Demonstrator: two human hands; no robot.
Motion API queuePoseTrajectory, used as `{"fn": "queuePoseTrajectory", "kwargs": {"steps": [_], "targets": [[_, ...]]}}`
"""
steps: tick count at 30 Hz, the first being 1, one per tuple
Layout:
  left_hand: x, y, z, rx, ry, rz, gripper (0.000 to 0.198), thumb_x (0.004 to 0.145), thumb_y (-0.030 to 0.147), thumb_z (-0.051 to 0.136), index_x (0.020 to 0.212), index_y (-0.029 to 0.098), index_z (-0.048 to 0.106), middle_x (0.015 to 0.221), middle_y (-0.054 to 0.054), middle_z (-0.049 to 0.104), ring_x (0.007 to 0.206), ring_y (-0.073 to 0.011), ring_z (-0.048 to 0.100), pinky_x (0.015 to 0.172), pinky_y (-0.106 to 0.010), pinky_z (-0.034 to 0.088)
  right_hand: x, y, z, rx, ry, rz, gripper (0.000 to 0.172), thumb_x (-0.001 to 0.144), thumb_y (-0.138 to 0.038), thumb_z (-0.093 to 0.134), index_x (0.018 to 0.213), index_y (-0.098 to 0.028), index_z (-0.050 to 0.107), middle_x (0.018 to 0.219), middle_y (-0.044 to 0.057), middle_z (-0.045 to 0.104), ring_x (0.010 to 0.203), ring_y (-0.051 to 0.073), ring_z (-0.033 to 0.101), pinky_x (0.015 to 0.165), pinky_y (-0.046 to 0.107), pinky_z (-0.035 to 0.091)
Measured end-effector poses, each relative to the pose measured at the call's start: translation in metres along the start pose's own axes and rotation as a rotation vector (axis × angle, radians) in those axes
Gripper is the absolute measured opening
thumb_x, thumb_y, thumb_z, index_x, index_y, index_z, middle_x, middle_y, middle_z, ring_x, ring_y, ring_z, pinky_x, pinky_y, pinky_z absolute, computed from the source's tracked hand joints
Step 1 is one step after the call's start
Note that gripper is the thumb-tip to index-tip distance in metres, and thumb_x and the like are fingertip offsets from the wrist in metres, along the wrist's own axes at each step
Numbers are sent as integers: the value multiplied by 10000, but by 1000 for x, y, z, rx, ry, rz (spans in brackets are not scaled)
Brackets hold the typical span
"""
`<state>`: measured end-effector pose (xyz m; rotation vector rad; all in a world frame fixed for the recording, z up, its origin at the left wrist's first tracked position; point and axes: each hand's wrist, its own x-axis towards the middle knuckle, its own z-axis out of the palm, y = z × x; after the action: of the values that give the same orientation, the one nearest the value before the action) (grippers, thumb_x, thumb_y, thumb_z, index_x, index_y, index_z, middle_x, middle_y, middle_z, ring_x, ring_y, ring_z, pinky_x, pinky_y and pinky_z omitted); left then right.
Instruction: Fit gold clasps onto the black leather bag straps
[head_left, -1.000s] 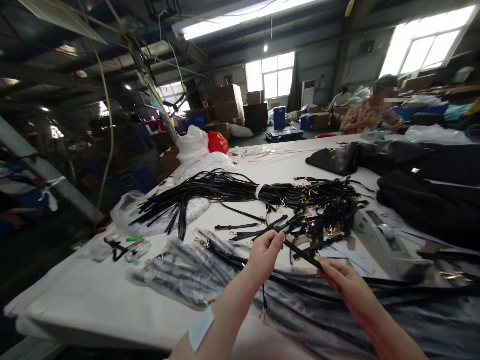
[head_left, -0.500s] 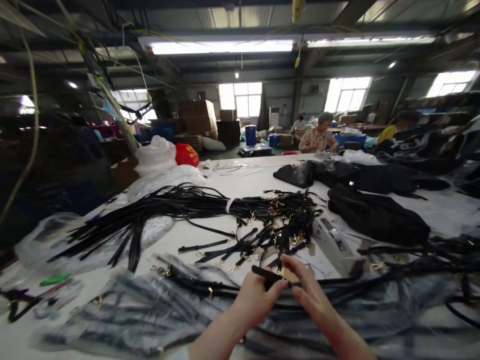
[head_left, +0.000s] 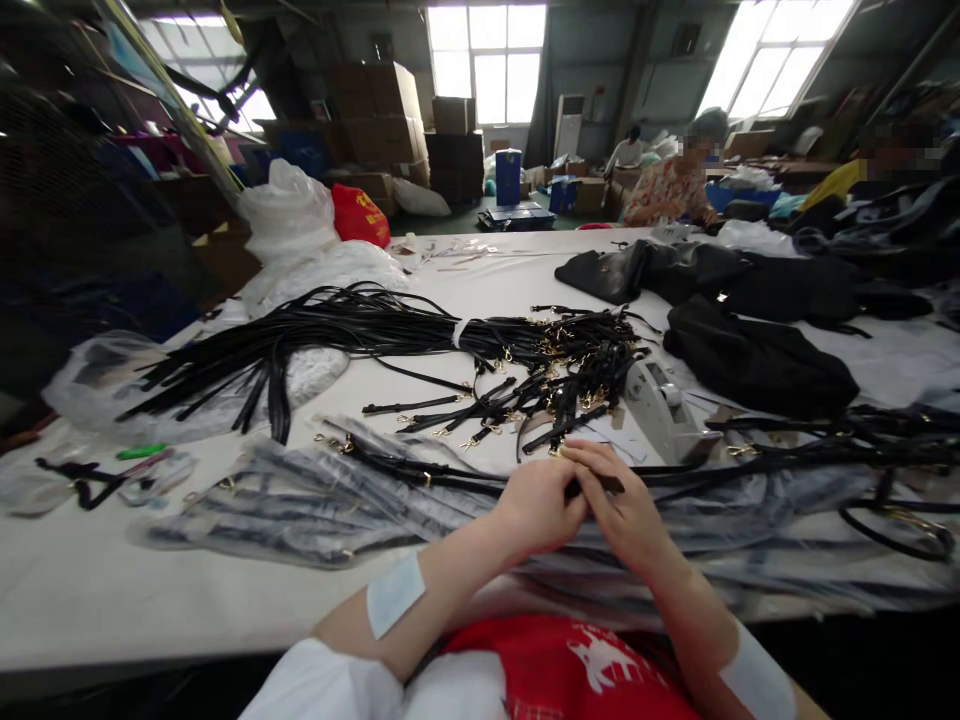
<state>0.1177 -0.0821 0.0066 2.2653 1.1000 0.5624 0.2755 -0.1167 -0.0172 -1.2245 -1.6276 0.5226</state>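
Observation:
My left hand and my right hand meet over the near side of the white table. Both are closed around a short black strap piece, whose end shows between the right fingers; the rest is hidden. Just beyond my fingers lie short black straps with gold clasps. A long bundle of black straps, tied with a white band, stretches to the left. Under my wrists are straps in clear plastic sleeves.
A grey tape dispenser stands right of my hands. Black bags lie behind it. White plastic and a red bag sit at the back left. A person sits across the table.
The view has tilted down, bringing my forearms and red apron into sight. My hands have drawn closer together, and the black piece is now mostly covered by the fingers.

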Motion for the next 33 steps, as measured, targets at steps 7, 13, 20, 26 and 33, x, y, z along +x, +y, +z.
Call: {"fn": "queuePoseTrajectory", "kwargs": {"steps": [7, 13, 20, 26, 33], "targets": [[2, -2, -14, -183, 18, -54, 201, 849, 213, 465, 767, 194, 648, 705, 11, 638, 652, -141, 538, 584, -233, 352, -3, 15, -12, 133, 224, 280, 535, 981, -579, 383, 889, -200, 750, 868, 78, 741, 840, 235, 664, 833, 355, 507], [4, -2, -13, -183, 25, -108, 218, 855, 303, 513, 767, 182, 672, 603, 27, 549, 569, -127, 450, 538, -238, 300, -11, 28, -9, 355, 278, 392, 503, 932, -612, 481, 893, -193, 756, 824, 77, 750, 766, 230, 678, 752, 329, 507], [1, -6, -19, -303, -23, -40, 157, 762, 178, 481, 789, 179, 636, 642, 39, 518, 615, -121, 452, 569, -225, 329, -10, 21, -6, 518, 383, 424, 518, 906, -628, 515, 847, -157, 723, 793, 84, 750, 620, 203, 672, 613, 323, 526], [2, -12, -18, -333, -72, 0, 204, 769, 186, 458, 855, 183, 643, 731, 27, 571, 698, -137, 490, 623, -229, 371, -6, 12, -4, 604, 457, 435, 507, 851, -647, 584, 790, -163, 724, 702, 66, 729, 565, 188, 657, 589, 310, 531], [3, -12, -16, -324, -37, -34, 209, 854, 284, 475, 795, 169, 639, 655, 34, 517, 631, -122, 452, 567, -225, 341, -6, 8, -7, 609, 476, 413, 484, 883, -622, 550, 786, -176, 712, 679, 62, 718, 554, 197, 661, 577, 331, 537]]}}
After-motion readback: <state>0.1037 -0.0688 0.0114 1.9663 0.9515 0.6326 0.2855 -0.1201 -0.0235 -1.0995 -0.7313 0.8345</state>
